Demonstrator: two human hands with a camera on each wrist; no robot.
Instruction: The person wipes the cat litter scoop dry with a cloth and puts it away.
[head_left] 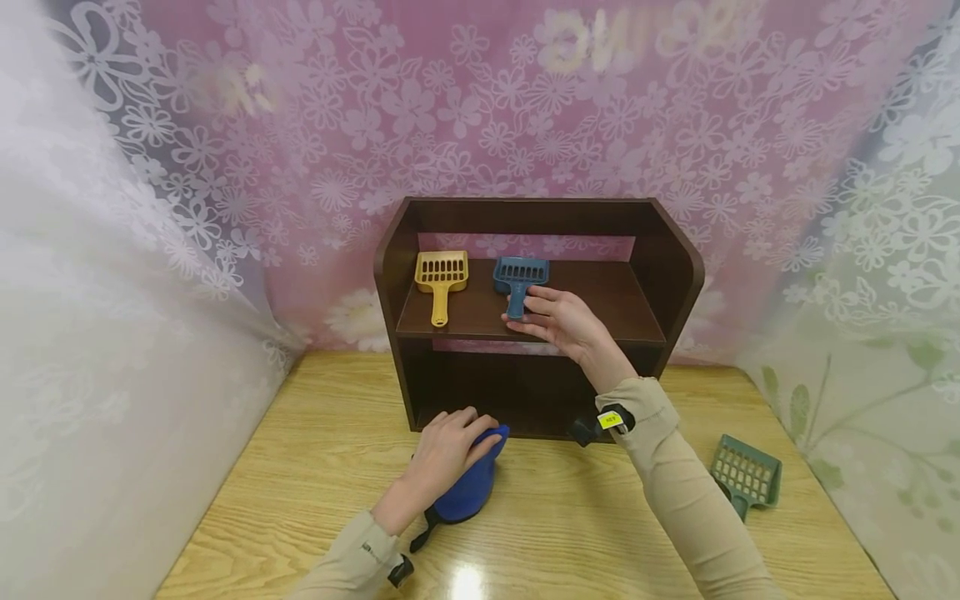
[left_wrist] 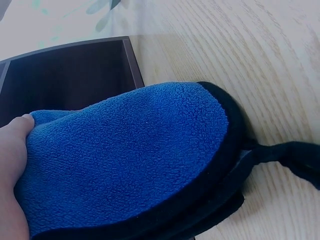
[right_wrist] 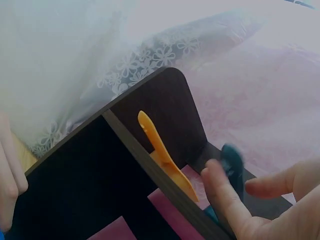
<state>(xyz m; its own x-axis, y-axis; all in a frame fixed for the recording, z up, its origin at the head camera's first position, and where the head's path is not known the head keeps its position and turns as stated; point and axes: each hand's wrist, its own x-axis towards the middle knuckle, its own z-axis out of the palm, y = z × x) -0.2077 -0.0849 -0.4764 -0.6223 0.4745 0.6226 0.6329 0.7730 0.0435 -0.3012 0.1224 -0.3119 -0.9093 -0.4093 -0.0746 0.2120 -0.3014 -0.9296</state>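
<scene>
My right hand [head_left: 566,321] is at the handle of a blue litter scoop [head_left: 517,279] lying on the upper shelf. Its fingers are spread, with the handle between thumb and fingers in the right wrist view. To the left on the same shelf lies a yellow litter scoop [head_left: 441,279], handle toward the front. Low in front of the shelf unit, my left hand [head_left: 446,450] grips one end of a blue fleecy piece [left_wrist: 130,160] with black edging and a black strap [left_wrist: 285,150]. Part of that piece is hidden under the hand in the head view.
A dark brown two-tier shelf unit [head_left: 678,275] stands at the back of the wooden table [head_left: 330,392]. A green litter scoop [head_left: 750,471] lies at the table's right, partly behind the right sleeve. Floral curtains [head_left: 337,125] surround the table at the back and sides.
</scene>
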